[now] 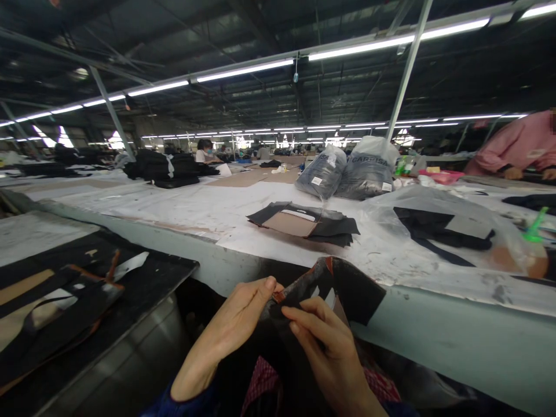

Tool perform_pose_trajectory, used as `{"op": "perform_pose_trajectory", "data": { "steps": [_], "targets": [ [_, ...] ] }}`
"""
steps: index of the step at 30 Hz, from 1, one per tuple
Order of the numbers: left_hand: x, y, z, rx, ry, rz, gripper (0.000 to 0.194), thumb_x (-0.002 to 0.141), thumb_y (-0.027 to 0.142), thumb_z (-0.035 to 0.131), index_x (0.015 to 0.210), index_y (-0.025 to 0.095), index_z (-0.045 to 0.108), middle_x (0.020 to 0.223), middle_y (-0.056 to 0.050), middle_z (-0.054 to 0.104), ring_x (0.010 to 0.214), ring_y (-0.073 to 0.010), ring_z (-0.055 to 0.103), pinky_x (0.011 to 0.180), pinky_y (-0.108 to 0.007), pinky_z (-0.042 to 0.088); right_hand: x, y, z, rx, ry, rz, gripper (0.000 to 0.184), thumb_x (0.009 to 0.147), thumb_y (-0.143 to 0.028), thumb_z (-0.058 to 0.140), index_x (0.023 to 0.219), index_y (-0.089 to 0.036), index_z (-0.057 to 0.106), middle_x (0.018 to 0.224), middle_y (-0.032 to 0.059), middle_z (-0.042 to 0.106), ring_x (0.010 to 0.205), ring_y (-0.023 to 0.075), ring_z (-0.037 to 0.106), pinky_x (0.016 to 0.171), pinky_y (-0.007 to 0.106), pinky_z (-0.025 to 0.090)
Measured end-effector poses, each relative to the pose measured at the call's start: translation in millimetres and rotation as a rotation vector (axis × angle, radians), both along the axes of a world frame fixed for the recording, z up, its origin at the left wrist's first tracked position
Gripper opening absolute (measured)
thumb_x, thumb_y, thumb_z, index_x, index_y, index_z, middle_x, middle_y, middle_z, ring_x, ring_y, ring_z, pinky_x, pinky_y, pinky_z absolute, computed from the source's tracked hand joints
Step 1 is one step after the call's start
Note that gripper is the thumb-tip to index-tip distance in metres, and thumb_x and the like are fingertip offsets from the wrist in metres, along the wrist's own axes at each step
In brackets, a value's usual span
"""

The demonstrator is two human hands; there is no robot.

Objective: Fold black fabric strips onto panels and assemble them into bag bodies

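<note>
A black fabric piece with orange-brown edging and white patches lies over the table's front edge and hangs towards me. My left hand is closed on its left end by the orange edging, thumb on top and the other fingers mostly hidden. My right hand has its thumb and index finger pinched together at the black fabric, just right of my left hand. Further up the table, a stack of black and tan pieces with a white strip on top lies apart from both hands.
Grey-filled plastic bags, a clear plastic bag with black pieces and a pink tray occupy the right side. At left, a lower surface bears black and tan pieces. A co-worker in a pink top stands far right.
</note>
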State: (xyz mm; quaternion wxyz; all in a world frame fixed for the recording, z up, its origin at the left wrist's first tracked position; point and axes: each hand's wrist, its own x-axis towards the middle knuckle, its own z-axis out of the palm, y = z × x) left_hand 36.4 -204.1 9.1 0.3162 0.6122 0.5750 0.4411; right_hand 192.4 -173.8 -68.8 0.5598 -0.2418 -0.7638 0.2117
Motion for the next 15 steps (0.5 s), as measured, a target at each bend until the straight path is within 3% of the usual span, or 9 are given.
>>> {"op": "perform_pose_trajectory", "data": {
  "steps": [15],
  "targets": [
    [1.4, -1.0, 1.7, 0.004, 0.029, 0.006, 0.049, 0.092, 0.054, 0.042, 0.088, 0.017, 0.075, 0.082, -0.004, 0.072, 0.084, -0.0233, 0.062, 0.079, -0.030, 0.047, 0.8, 1.4, 1.6, -0.004, 0.032, 0.037, 0.033, 0.088, -0.006, 0.055, 0.110, -0.025, 0.071, 0.088, 0.0027, 0.062, 0.075, 0.0120, 0.062, 0.063, 0.019, 0.051]
  ]
}}
